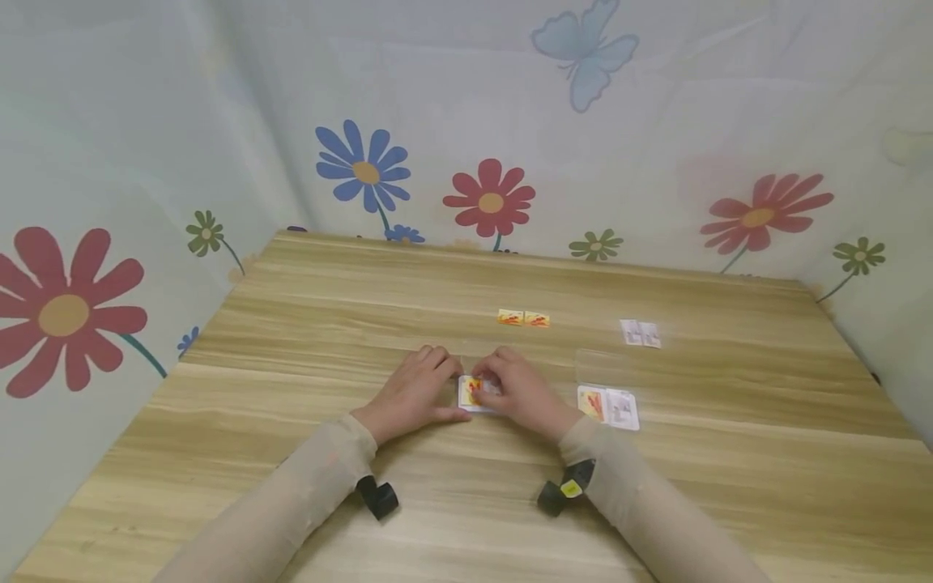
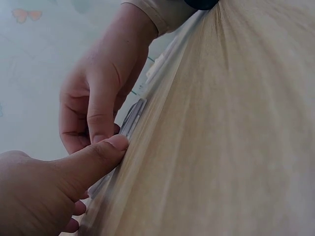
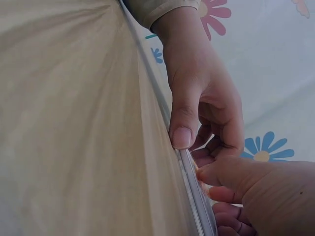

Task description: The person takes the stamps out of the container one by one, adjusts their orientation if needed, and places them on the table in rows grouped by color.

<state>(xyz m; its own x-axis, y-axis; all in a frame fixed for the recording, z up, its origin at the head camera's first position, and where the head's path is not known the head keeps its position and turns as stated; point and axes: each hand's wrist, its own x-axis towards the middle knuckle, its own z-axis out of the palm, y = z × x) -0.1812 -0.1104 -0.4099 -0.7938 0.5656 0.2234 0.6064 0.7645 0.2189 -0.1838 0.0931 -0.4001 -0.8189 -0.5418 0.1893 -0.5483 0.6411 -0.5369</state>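
Note:
A small flat white case (image 1: 464, 403) with a clear rim lies on the table between both hands. An orange-and-yellow card (image 1: 474, 387) lies in its left half. My left hand (image 1: 414, 394) steadies the case from the left, its thumb along the near edge (image 2: 123, 140) and its fingers at the far side. Over the case bends my right hand (image 1: 526, 393), thumb and fingertips pinching at the card; the right hand covers most of the right half. In the right wrist view, the right hand (image 3: 275, 189) reaches over the case edge, where a bit of orange shows.
To the right lies a second case (image 1: 621, 410) with an orange and a whitish card side by side, its clear lid (image 1: 605, 367) folded back. Farther back are two orange-yellow cards (image 1: 523, 318) and two whitish cards (image 1: 641, 334). A flowered curtain (image 1: 627, 162) borders the wooden table (image 1: 364, 300).

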